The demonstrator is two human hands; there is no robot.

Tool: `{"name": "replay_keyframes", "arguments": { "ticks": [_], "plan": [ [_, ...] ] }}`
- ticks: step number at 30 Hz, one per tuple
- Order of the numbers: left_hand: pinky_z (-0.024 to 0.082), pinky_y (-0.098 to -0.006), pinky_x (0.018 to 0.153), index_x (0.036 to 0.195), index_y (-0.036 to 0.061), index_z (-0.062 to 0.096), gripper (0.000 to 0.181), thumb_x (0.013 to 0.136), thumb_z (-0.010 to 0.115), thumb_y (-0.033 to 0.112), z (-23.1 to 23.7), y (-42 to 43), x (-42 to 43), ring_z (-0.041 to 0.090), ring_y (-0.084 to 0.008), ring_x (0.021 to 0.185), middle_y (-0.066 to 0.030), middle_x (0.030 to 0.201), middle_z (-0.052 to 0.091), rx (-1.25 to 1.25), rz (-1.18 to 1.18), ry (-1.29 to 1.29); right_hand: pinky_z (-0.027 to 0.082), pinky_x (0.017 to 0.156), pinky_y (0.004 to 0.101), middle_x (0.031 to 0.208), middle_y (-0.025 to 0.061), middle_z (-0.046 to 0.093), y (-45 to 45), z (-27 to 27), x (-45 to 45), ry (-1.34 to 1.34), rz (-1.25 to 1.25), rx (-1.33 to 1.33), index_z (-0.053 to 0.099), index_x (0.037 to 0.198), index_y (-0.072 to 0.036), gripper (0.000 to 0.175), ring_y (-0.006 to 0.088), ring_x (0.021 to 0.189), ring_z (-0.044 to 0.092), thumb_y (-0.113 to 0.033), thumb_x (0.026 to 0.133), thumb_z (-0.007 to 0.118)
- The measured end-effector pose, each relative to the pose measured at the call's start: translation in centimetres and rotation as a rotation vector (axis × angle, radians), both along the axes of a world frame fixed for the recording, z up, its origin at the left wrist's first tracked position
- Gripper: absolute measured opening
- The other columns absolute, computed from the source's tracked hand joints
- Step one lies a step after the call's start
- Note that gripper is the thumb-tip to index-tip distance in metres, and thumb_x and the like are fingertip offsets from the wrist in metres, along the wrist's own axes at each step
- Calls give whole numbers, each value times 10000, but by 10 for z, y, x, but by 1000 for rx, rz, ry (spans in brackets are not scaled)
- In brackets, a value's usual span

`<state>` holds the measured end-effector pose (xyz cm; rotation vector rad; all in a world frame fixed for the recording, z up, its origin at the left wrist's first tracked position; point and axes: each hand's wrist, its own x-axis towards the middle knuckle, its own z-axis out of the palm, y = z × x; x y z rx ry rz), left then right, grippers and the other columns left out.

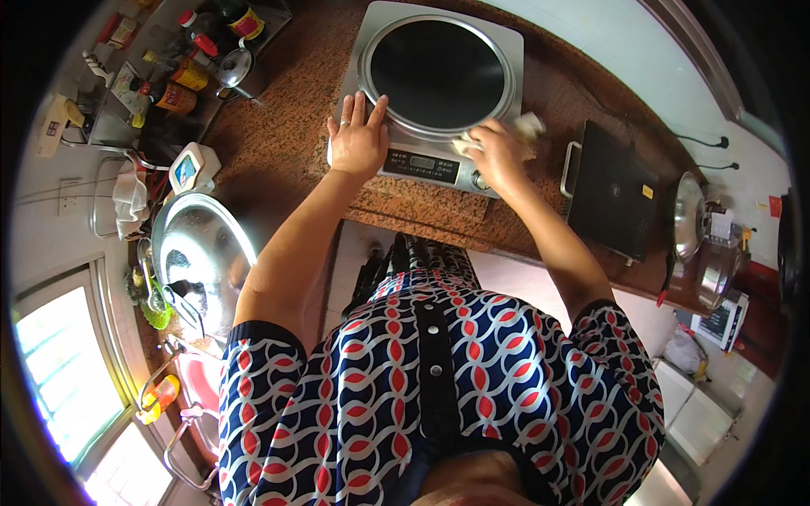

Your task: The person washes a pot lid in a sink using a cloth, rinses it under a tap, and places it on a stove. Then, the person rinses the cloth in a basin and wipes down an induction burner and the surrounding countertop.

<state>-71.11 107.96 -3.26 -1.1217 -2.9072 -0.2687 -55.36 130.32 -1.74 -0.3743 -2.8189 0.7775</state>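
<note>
An induction cooktop [436, 69] with a round black plate and a steel rim stands on the granite counter [285, 107]. My left hand [359, 142] rests flat on its left front corner, fingers spread, with a ring on one finger. In my right hand [497, 155] is a crumpled pale cloth [528, 129], pressed to the cooktop's right front area beside the round rim. Between my hands lies the dark control panel [423, 166] with a small display. A round knob [481, 181] sits just below my right hand.
Left of the cooktop are sauce bottles [177, 98], a small lidded metal pot [235, 69], a white box [193, 167] and a large shiny wok [196, 253]. To the right stand a black flat appliance [610, 190] with a handle and a metal lid [688, 215]. Cords with plugs [721, 142] run along the wall.
</note>
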Motion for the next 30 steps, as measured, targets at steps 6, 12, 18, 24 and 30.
{"name": "replay_keyframes", "arguments": {
  "ticks": [6, 12, 18, 24, 30],
  "plan": [
    [341, -449, 1175, 1457, 270, 519, 470, 1040, 347, 401, 20, -7, -36, 334, -329, 1473, -154, 1563, 408, 37, -120, -236, 467, 1000, 461, 1054, 96, 639, -116, -54, -61, 278, 105, -826, 703, 954, -45, 163, 287, 1089, 571, -90, 807, 759],
    [348, -453, 1169, 1536, 282, 398, 485, 1063, 358, 382, 18, -24, -28, 295, -358, 1486, -170, 1587, 359, -8, -191, -171, 266, 1200, 466, 1563, 82, 357, -129, -38, -25, 169, 202, 295, 539, 1403, -108, 681, 279, 1462, 269, -282, 789, 776],
    [342, -445, 1178, 1573, 309, 304, 546, 1049, 414, 413, 9, -13, -3, 241, -345, 1510, -150, 1623, 295, -33, -181, -67, 237, 1236, 419, 1558, 28, 440, -79, -71, 49, 233, 34, 477, 607, 1375, -139, 572, 216, 1494, 282, 3, 821, 626],
    [339, -430, 1183, 1583, 301, 275, 605, 1029, 448, 471, 12, -12, -2, 242, -337, 1512, -144, 1631, 280, -86, -167, -47, 457, 1085, 382, 1356, 111, 601, -52, -50, 112, 249, 118, 265, 656, 1220, 14, 435, 297, 1293, 530, 97, 799, 585],
    [168, -569, 1217, 1592, 267, 265, 663, 1013, 447, 533, 48, 16, 7, 132, -338, 1546, -149, 1657, 210, -350, -33, -106, 532, 945, 347, 1112, 173, 719, -3, -27, 165, 208, -302, -196, 727, 1067, -22, 309, 278, 1109, 667, 98, 814, 595]
  ]
}}
